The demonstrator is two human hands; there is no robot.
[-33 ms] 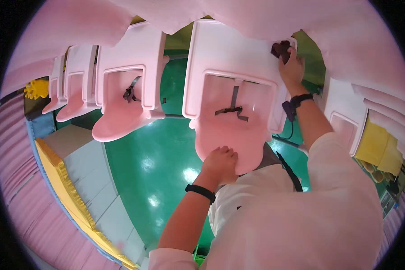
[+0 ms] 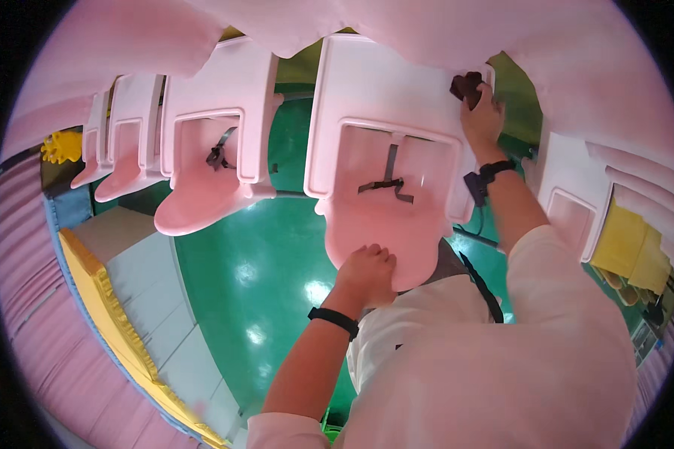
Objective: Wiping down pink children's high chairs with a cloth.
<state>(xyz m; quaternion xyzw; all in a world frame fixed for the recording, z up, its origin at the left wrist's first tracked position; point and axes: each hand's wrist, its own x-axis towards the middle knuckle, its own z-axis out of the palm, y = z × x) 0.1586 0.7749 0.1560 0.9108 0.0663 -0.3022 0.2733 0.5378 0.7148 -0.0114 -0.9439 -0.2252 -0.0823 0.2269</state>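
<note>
Wiping looks to be the step in hand: the right hand [image 2: 481,118] grips a dark cloth [image 2: 466,87] on the pink chair's [image 2: 386,97] top corner, the left hand [image 2: 367,271] closed on its seat edge, so next calls for sweeping across the back.

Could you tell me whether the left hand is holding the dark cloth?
No, the dark cloth is under the right hand on the chair's tray, while the left hand grips the pink seat.

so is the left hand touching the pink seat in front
Touching. The head view shows the left hand resting on the front edge of the pink seat, fingers curled on its rim with no gap.
</note>
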